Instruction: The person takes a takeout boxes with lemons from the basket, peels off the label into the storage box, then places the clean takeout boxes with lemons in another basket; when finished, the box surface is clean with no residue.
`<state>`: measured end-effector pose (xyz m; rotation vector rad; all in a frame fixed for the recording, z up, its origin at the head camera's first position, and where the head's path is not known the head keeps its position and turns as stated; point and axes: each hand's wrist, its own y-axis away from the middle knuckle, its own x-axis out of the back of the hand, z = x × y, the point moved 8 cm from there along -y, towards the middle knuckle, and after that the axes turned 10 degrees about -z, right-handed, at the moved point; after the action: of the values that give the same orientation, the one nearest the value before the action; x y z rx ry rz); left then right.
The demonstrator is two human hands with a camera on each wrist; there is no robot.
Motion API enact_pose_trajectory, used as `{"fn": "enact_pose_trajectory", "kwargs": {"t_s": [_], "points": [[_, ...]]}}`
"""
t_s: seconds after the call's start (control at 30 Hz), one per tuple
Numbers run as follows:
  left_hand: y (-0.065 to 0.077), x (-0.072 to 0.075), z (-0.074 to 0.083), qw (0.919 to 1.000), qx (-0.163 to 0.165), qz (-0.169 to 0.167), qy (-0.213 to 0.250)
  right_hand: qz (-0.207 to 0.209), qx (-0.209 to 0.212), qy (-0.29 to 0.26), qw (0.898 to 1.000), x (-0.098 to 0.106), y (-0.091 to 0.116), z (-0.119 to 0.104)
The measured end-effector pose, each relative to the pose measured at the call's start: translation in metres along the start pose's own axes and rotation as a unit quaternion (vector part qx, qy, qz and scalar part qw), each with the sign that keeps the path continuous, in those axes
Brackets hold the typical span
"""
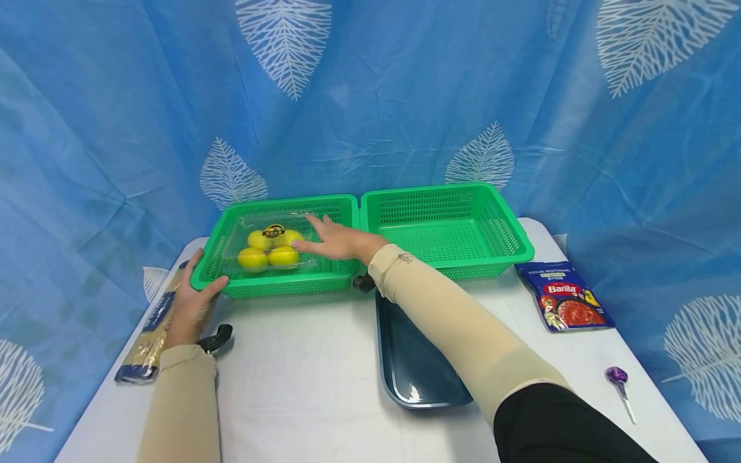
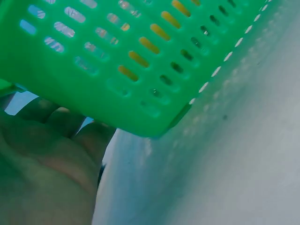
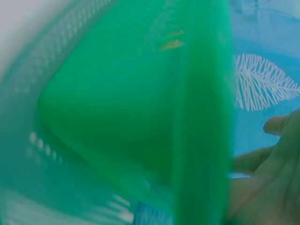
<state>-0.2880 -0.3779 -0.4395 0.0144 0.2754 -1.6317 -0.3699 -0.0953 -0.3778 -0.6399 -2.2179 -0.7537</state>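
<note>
A clear plastic pack of lemons (image 1: 269,249) with a dark label lies inside the left green basket (image 1: 278,284). My left hand (image 1: 190,302) grips this basket's front left corner, thumb at the front and fingers along the left side. In the left wrist view, the left hand (image 2: 47,164) is close below the basket's wall, its fingertips partly hidden. Over the right part of the same basket, my right hand (image 1: 336,241) reaches with spread fingers, its fingertips by the right end of the lemon pack. The right wrist view shows these fingers beyond the blurred green rim (image 3: 204,117).
Right of it stands a second green basket (image 1: 446,265). A dark blue tray (image 1: 408,360) lies under my right forearm. At the right are a Barilla pouch (image 1: 564,299) and a purple lollipop (image 1: 617,376). A long pasta pack (image 1: 141,354) lies along the left edge.
</note>
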Motion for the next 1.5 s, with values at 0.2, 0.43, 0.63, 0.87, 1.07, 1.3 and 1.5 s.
{"fn": "enact_pose_trajectory", "kwargs": {"t_s": [0.2, 0.43, 0.63, 0.87, 1.07, 1.3, 1.5], "points": [[0.001, 0.000, -0.003, 0.9972, -0.039, 0.027, 0.058, 0.004, -0.016, -0.036, 0.999, -0.010, -0.011, -0.002], [0.001, 0.001, -0.008, 0.9954, -0.041, 0.057, 0.065, 0.020, -0.030, -0.079, 0.996, -0.021, -0.027, -0.002], [0.003, 0.000, -0.009, 0.9962, -0.036, 0.055, 0.058, 0.071, -0.038, -0.145, 0.986, -0.025, -0.034, 0.000], [0.001, -0.001, -0.009, 0.9955, -0.037, 0.055, 0.067, 0.101, -0.040, -0.176, 0.979, -0.024, -0.043, 0.004], [0.003, -0.002, -0.009, 0.9940, -0.040, 0.046, 0.091, 0.080, -0.040, -0.212, 0.973, -0.026, -0.048, 0.007], [0.002, -0.002, -0.012, 0.9936, -0.040, 0.051, 0.092, 0.065, -0.034, -0.278, 0.958, -0.029, -0.052, 0.009], [0.003, -0.001, -0.010, 0.9935, -0.048, 0.050, 0.091, 0.054, -0.036, -0.409, 0.910, -0.032, -0.058, 0.010]]}}
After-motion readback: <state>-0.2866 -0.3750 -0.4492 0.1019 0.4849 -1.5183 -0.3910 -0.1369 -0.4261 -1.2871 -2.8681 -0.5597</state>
